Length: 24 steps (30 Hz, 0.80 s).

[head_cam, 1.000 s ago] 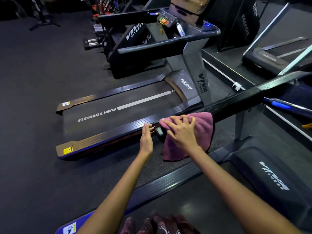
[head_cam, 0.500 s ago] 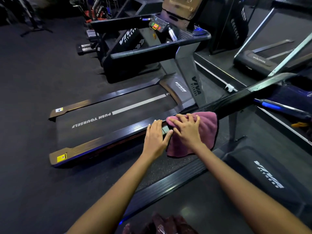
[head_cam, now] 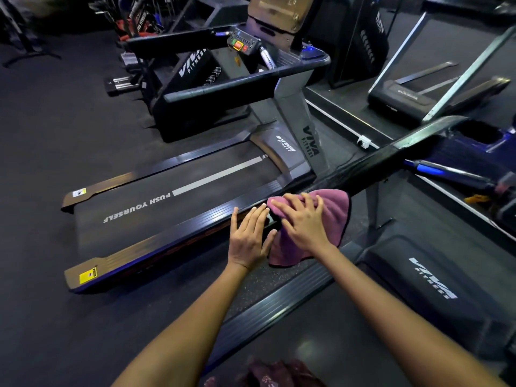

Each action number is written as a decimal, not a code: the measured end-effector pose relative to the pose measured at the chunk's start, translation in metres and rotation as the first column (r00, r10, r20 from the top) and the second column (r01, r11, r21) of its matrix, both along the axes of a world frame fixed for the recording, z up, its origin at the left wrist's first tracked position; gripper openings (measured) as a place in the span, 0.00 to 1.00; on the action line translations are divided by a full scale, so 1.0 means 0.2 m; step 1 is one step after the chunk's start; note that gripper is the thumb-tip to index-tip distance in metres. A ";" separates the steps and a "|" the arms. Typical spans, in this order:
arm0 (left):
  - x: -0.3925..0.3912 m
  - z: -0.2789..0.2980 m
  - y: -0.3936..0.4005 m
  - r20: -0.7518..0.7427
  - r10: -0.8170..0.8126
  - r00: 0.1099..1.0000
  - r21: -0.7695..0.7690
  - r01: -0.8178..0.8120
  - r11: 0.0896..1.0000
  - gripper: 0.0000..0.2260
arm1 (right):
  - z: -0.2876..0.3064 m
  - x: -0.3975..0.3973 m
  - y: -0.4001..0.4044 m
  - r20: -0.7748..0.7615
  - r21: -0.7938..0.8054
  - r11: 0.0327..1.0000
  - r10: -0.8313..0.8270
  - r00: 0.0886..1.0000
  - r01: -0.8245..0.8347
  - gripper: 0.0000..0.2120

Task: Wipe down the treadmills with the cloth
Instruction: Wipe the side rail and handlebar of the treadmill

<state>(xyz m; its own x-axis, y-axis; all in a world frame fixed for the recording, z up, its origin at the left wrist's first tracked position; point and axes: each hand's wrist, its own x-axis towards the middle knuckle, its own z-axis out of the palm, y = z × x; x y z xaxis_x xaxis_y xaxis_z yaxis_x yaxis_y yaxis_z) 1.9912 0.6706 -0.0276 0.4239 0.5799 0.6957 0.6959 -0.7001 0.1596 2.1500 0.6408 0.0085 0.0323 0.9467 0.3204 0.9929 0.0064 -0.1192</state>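
A maroon cloth [head_cam: 332,216] is draped over the near end of a black handrail [head_cam: 391,160] of the treadmill I stand on. My right hand [head_cam: 303,222] presses on the cloth from above, fingers spread over the rail end. My left hand [head_cam: 250,236] lies beside it, fingers straight, touching the rail's tip and the cloth's left edge. A second treadmill [head_cam: 173,196] with "PUSH YOURSELF" on its belt stands to the left, past my hands.
The second treadmill's console [head_cam: 243,46] and handrails rise at the back. The near treadmill's motor cover [head_cam: 430,277] and side rail [head_cam: 279,303] lie below my arms. A mirror [head_cam: 418,74] lines the right side. Dark rubber floor [head_cam: 55,121] spreads to the left.
My left hand has come in from the left to the rail end beside the cloth. My right hand has stayed pressed on the cloth.
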 end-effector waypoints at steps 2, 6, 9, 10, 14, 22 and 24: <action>-0.01 -0.01 0.00 -0.010 -0.011 1.000 0.004 0.011 1.000 0.21 | -0.01 0.10 -0.01 0.059 0.027 0.992 0.121 0.991 -0.123 0.23; -0.01 -0.01 0.00 -0.012 -0.005 1.000 -0.029 0.005 1.000 0.21 | 0.03 0.27 0.03 0.077 -0.053 0.997 0.052 0.996 -0.048 0.24; 0.00 0.00 0.00 -0.003 0.005 1.000 -0.054 -0.005 0.999 0.21 | 0.07 0.16 0.06 0.044 -0.036 0.991 -0.130 0.991 0.132 0.24; 0.00 0.00 0.00 -0.005 0.005 1.000 -0.061 -0.005 0.998 0.21 | 0.08 0.10 0.05 0.048 -0.022 0.986 -0.164 0.985 0.165 0.24; 0.00 0.00 -0.01 0.001 0.000 1.000 -0.088 0.000 0.996 0.23 | 0.01 0.02 -0.05 0.078 0.054 0.996 -0.081 0.994 0.077 0.22; 0.00 0.01 -0.01 -0.051 -0.001 0.999 -0.082 -0.003 0.997 0.27 | 0.11 0.20 0.04 0.024 -0.116 0.945 -0.306 0.952 0.307 0.17; 0.00 0.01 -0.01 -0.026 -0.005 1.000 -0.078 0.003 0.997 0.26 | 0.13 0.11 0.06 0.024 -0.099 0.950 -0.295 0.955 0.296 0.15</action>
